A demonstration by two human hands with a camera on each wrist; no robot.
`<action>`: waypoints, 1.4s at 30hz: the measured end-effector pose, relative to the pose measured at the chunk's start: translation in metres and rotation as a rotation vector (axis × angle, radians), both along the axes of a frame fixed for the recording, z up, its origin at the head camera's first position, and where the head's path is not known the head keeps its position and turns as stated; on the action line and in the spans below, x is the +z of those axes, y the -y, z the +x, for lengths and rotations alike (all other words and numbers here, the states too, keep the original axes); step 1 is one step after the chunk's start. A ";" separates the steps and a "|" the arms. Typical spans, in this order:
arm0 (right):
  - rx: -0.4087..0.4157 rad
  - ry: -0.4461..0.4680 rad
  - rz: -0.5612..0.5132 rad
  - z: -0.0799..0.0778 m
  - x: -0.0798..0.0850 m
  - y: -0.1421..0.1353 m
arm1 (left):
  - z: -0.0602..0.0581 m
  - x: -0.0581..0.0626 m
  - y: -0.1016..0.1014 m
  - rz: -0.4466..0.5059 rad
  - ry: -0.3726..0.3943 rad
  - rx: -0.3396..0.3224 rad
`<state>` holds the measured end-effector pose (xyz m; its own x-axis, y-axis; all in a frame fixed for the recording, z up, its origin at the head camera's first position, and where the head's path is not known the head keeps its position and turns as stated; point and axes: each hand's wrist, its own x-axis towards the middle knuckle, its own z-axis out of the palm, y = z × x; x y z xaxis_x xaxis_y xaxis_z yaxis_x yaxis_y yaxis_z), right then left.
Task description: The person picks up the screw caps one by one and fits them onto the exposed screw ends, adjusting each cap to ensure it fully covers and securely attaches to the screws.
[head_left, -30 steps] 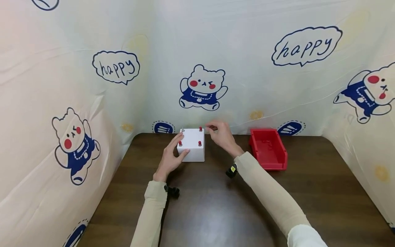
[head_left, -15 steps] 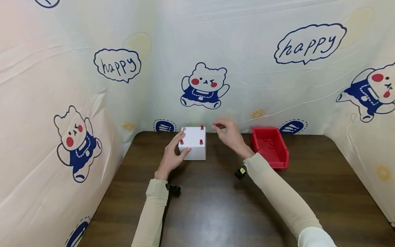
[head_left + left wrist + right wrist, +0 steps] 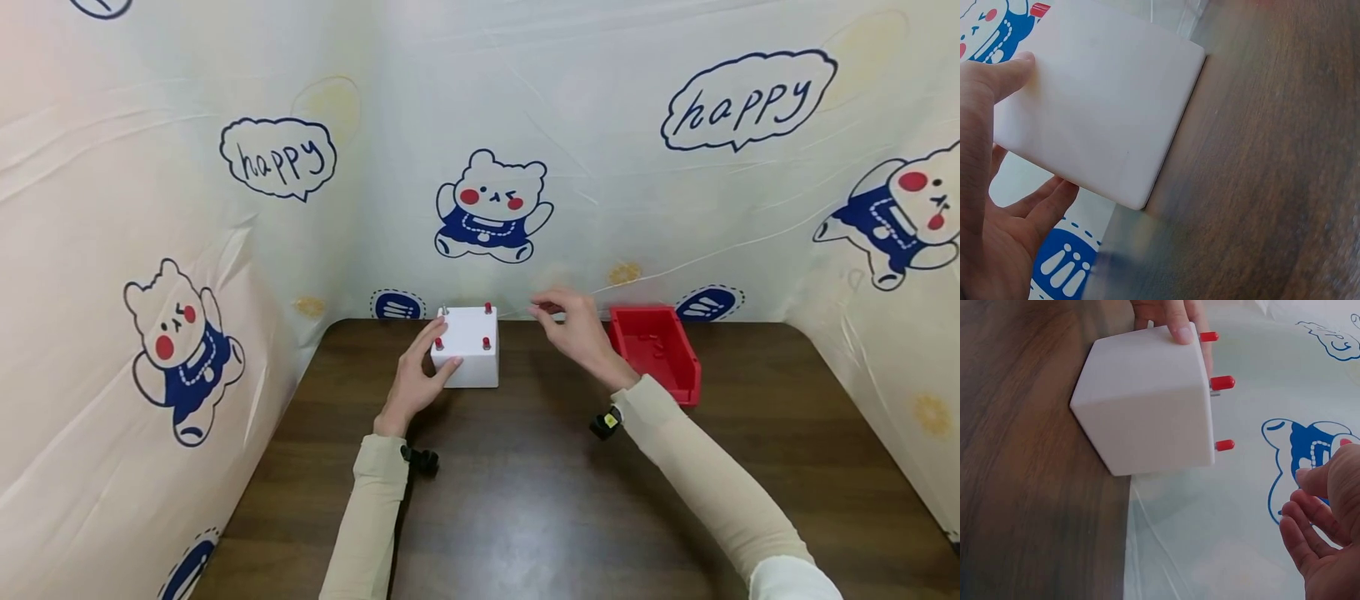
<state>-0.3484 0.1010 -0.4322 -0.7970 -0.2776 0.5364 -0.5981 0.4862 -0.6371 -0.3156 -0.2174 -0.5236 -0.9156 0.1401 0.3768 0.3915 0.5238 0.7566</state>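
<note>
A white box (image 3: 467, 372) stands at the table's far edge. Red caps (image 3: 1222, 382) cover short posts at three corners of its top, while the back-left metal post (image 3: 445, 311) is bare. My left hand (image 3: 411, 379) holds the box at its left side, thumb on the front face (image 3: 1104, 106) and the other fingers further round. To the right of the box, my right hand (image 3: 581, 337) is raised, its fingers loosely bent. In the right wrist view, thumb and index finger of that hand (image 3: 1332, 528) are slightly apart with nothing visible between them.
An open red bin (image 3: 681, 385) with several small red pieces in it stands on the brown table (image 3: 517, 492), right of my right hand. Behind the table hangs a pale curtain (image 3: 600, 100) printed with bears.
My right hand has moved away from the box to the right, toward the red bin. The left hand keeps its hold on the box, which stays in place.
</note>
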 end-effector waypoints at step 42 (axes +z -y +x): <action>-0.053 -0.012 -0.053 0.005 -0.010 -0.056 | -0.003 -0.001 0.001 0.008 0.011 0.002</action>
